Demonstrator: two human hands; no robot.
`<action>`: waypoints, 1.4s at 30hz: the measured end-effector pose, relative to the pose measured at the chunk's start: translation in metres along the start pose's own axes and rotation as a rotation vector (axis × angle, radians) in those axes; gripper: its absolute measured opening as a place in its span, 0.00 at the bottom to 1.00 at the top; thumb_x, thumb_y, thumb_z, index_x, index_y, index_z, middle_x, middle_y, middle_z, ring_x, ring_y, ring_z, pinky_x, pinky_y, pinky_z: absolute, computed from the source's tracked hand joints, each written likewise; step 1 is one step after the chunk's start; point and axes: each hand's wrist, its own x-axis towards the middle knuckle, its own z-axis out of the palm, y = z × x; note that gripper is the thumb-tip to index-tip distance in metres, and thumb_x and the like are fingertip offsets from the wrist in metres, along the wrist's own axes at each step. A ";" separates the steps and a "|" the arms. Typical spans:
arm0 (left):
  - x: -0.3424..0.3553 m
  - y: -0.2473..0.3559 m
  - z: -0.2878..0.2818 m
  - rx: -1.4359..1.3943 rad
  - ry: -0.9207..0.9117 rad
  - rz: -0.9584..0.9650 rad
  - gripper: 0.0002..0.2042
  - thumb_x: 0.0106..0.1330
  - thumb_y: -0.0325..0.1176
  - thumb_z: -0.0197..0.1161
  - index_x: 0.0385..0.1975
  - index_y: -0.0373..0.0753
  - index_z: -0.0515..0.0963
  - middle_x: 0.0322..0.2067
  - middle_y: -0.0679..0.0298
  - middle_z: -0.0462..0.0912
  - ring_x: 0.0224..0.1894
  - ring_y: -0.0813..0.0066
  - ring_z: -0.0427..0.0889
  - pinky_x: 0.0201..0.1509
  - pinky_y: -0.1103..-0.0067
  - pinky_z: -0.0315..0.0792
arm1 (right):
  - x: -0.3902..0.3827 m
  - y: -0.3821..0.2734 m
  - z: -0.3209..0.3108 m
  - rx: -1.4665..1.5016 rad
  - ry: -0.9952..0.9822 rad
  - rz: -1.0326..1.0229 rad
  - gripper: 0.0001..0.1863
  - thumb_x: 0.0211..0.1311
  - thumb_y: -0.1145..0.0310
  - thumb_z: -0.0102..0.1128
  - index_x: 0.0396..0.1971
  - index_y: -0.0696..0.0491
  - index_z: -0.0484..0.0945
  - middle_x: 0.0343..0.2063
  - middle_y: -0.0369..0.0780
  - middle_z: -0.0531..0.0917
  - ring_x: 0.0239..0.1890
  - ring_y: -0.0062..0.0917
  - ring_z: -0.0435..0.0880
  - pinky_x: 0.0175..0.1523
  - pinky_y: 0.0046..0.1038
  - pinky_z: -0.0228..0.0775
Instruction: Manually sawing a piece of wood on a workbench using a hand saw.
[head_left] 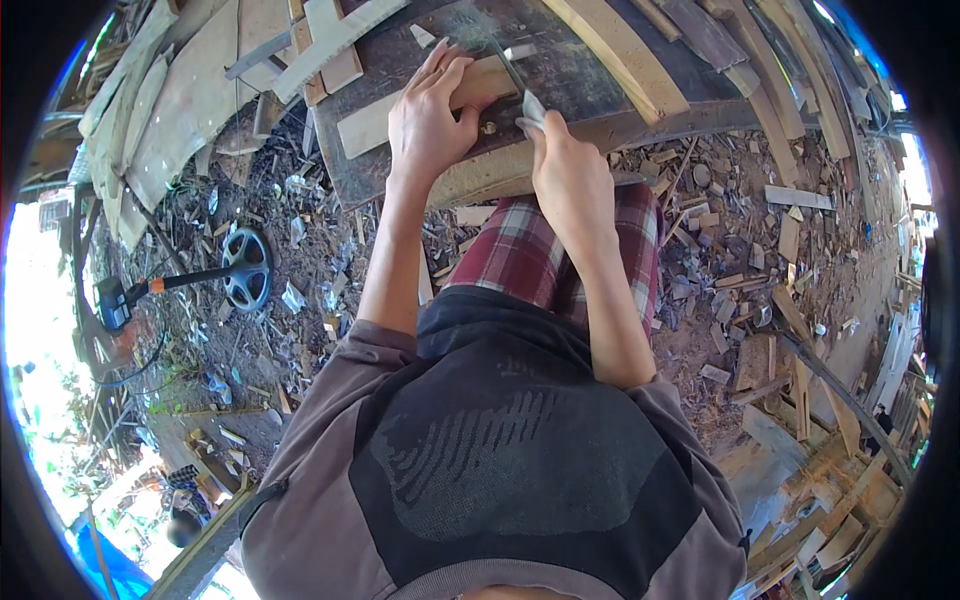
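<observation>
My left hand [428,112] lies flat with fingers together on a short pale wooden block [372,122] that rests on a dark work board [560,70]. My right hand [566,165] is closed around the handle of a thin metal tool [510,68], whose shaft runs up and left across the board toward the block. A curved plank [660,122] forms the near edge of the board, just above my checked-cloth knee [520,250].
Long planks [610,40] and offcuts lie across the board and to the left [190,100]. Wood chips and scraps [740,250] cover the ground on both sides. A tool with a round black head and orange-black handle [240,268] lies on the dirt at left.
</observation>
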 end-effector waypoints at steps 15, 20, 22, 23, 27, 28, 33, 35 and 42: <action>-0.001 -0.006 0.002 0.079 0.093 0.062 0.19 0.55 0.35 0.69 0.47 0.37 0.78 0.55 0.55 0.79 0.63 0.62 0.73 0.58 0.70 0.74 | 0.000 -0.003 -0.004 0.002 0.001 -0.008 0.12 0.72 0.61 0.47 0.39 0.56 0.71 0.23 0.54 0.81 0.31 0.54 0.82 0.34 0.52 0.72; -0.009 -0.013 -0.001 0.060 0.026 -0.043 0.19 0.55 0.34 0.69 0.47 0.37 0.79 0.56 0.56 0.79 0.63 0.63 0.73 0.59 0.71 0.73 | -0.038 0.007 -0.012 0.002 -0.135 0.105 0.11 0.72 0.62 0.48 0.39 0.55 0.70 0.22 0.54 0.81 0.30 0.53 0.82 0.32 0.51 0.71; -0.003 -0.007 -0.006 0.023 0.004 -0.013 0.20 0.55 0.34 0.69 0.48 0.37 0.79 0.56 0.56 0.79 0.63 0.63 0.73 0.59 0.71 0.73 | -0.026 0.007 -0.006 -0.010 -0.079 0.055 0.10 0.72 0.62 0.48 0.39 0.55 0.70 0.21 0.54 0.81 0.29 0.53 0.81 0.32 0.51 0.71; 0.002 -0.003 -0.005 -0.019 -0.015 0.027 0.20 0.55 0.34 0.69 0.48 0.37 0.79 0.56 0.57 0.79 0.63 0.63 0.73 0.59 0.71 0.73 | -0.016 0.007 -0.003 -0.023 -0.012 0.008 0.10 0.72 0.63 0.48 0.39 0.54 0.70 0.21 0.54 0.80 0.29 0.53 0.81 0.31 0.51 0.71; -0.003 -0.011 0.004 0.061 0.049 0.020 0.20 0.56 0.34 0.69 0.49 0.37 0.79 0.56 0.56 0.78 0.63 0.63 0.73 0.58 0.70 0.74 | -0.014 0.008 -0.001 -0.028 0.031 -0.028 0.11 0.72 0.62 0.47 0.39 0.55 0.70 0.18 0.52 0.79 0.26 0.53 0.80 0.29 0.51 0.70; -0.008 -0.016 0.001 0.105 0.067 -0.017 0.20 0.56 0.35 0.69 0.49 0.37 0.78 0.56 0.55 0.78 0.63 0.62 0.73 0.58 0.70 0.74 | -0.022 0.008 0.001 -0.020 0.025 -0.042 0.11 0.72 0.62 0.47 0.39 0.55 0.70 0.18 0.52 0.79 0.26 0.53 0.80 0.29 0.51 0.70; -0.003 -0.014 -0.001 0.147 0.115 -0.013 0.22 0.56 0.36 0.70 0.50 0.33 0.77 0.56 0.53 0.78 0.65 0.56 0.71 0.63 0.67 0.69 | -0.046 0.030 -0.009 0.053 0.067 0.006 0.10 0.72 0.63 0.49 0.34 0.55 0.68 0.18 0.50 0.79 0.24 0.48 0.81 0.25 0.47 0.70; -0.002 -0.013 -0.001 0.156 0.159 -0.006 0.23 0.56 0.35 0.70 0.50 0.33 0.76 0.56 0.53 0.78 0.65 0.55 0.70 0.65 0.65 0.66 | -0.047 0.035 -0.009 0.079 0.140 -0.035 0.10 0.73 0.64 0.49 0.34 0.55 0.68 0.17 0.50 0.78 0.22 0.47 0.80 0.23 0.46 0.68; -0.005 -0.008 -0.005 0.139 0.234 0.006 0.25 0.55 0.34 0.71 0.52 0.33 0.75 0.54 0.53 0.78 0.60 0.56 0.73 0.65 0.64 0.63 | -0.041 0.044 -0.008 0.102 0.161 0.034 0.12 0.73 0.63 0.48 0.33 0.56 0.68 0.18 0.51 0.79 0.23 0.49 0.81 0.25 0.47 0.68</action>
